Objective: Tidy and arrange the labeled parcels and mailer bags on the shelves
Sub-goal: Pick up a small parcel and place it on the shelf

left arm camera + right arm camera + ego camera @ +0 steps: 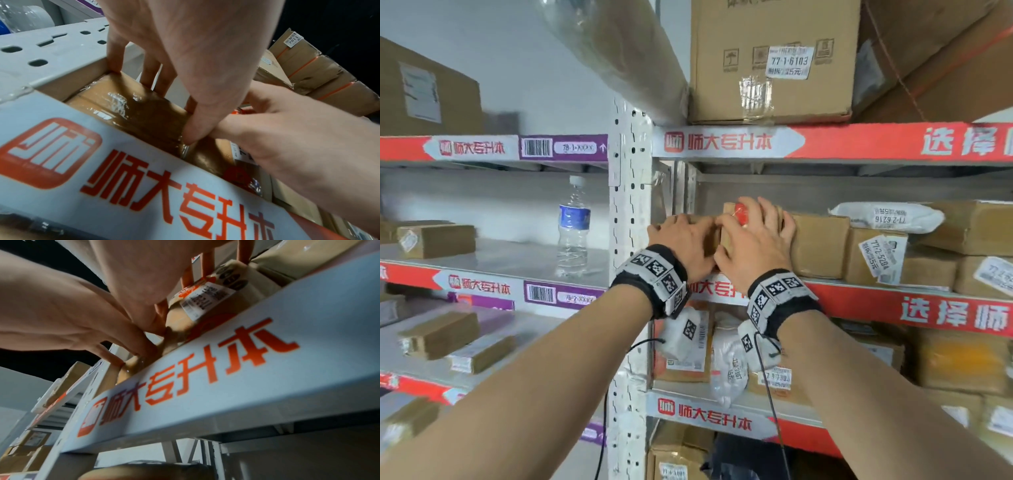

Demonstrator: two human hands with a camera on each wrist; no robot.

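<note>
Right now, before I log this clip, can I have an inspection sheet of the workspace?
Surface: middle shelf, red and white edge strip.
Job's things: taped box by the upright; red-marked box beside it; labeled parcels; white mailer bag on top.
Clutter: water bottle in the neighbouring bay.
Grips: left hand holds the taped box; right hand rests on the red-marked box.
Cables: black leads from the wristbands.
Surroundings: large carton above.

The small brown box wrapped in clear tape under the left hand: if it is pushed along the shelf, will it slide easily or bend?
The taped box probably stays stiff: its edges look square under the left hand. The glossy tape suggests it slides easily and may slip in the fingers. It lies flat and low against the shelf upright, so tipping seems unlikely.
</note>
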